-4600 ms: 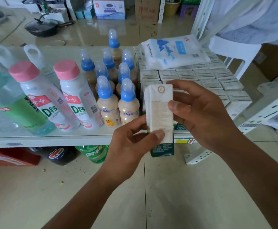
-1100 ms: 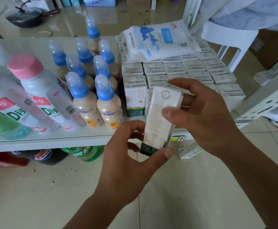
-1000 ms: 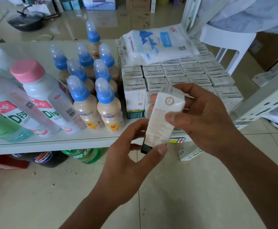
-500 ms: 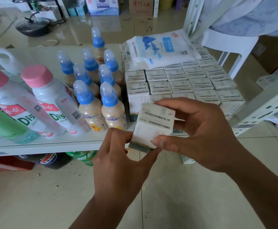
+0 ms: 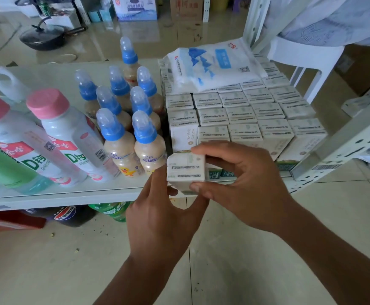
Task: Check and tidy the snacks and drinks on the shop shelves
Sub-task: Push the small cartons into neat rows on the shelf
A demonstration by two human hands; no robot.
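In the head view, a small white paper drink carton (image 5: 186,170), its code-printed top facing up, was held in front of the near edge of the white metal shelf (image 5: 69,195). The grip of the left hand (image 5: 160,214) and of the right hand (image 5: 245,183) were both closed round it. The check looked mid-way, as this carton had yet to go back into the block of matching white cartons (image 5: 241,113) on the right.
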